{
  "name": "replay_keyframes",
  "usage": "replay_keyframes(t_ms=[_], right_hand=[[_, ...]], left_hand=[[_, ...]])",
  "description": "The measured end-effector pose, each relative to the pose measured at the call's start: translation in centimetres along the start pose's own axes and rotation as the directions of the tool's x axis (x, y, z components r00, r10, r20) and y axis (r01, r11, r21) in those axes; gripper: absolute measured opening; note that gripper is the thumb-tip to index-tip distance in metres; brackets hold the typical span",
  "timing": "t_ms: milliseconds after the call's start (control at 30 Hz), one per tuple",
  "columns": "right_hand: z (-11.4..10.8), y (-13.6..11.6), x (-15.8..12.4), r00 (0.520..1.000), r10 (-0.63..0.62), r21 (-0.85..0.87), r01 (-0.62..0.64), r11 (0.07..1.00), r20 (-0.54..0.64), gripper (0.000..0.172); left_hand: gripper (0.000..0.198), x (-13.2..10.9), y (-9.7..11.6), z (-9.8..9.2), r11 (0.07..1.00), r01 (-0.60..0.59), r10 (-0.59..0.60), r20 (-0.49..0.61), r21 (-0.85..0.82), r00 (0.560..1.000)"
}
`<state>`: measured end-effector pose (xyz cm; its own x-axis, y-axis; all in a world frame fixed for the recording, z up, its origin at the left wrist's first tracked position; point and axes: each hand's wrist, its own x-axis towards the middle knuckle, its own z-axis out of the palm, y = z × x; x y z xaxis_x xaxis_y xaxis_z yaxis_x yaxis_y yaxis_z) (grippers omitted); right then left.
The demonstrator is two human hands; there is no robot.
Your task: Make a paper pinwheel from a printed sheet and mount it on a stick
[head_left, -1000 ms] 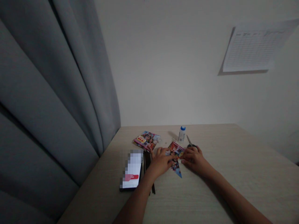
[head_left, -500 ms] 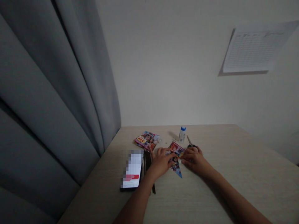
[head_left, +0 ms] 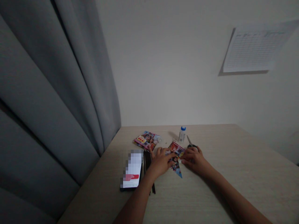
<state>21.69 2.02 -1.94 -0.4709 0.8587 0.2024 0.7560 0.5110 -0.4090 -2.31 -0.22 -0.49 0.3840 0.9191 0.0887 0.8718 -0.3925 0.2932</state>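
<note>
A colourful printed paper folded to a point [head_left: 176, 158] lies on the light wooden table [head_left: 210, 193]. My left hand [head_left: 161, 161] rests on its left side with fingers pressed down on the paper. My right hand [head_left: 194, 158] pinches the paper's right edge with curled fingers. Both hands meet over the middle of the paper; its blue tip sticks out toward me.
A lit phone [head_left: 132, 169] lies left of my left arm, with dark sticks [head_left: 147, 161] beside it. A stack of colourful printed paper [head_left: 147, 140], a small glue bottle with a blue cap [head_left: 182, 133] and scissors [head_left: 190, 143] sit behind. Grey curtain [head_left: 51, 109] at left.
</note>
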Motion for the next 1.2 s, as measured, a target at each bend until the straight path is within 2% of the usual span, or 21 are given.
replay_keyframes(t_ms=[433, 700, 1200], right_hand=[[0.07, -0.02, -0.05, 1.000, 0.005, -0.001, -0.005, 1.000, -0.001, 0.024], [0.31, 0.29, 0.04, 1.000, -0.005, -0.007, 0.005, 1.000, -0.007, 0.023], [0.31, 0.26, 0.04, 1.000, -0.001, 0.000, 0.001, 1.000, -0.007, 0.023]], left_hand=[[0.041, -0.06, -0.04, 0.17, 1.000, -0.015, 0.015, -0.037, -0.006, 0.999], [0.035, 0.01, -0.05, 0.45, 1.000, -0.013, 0.013, 0.008, 0.004, 1.000], [0.032, -0.04, -0.13, 0.51, 1.000, -0.012, 0.012, -0.014, -0.013, 1.000]])
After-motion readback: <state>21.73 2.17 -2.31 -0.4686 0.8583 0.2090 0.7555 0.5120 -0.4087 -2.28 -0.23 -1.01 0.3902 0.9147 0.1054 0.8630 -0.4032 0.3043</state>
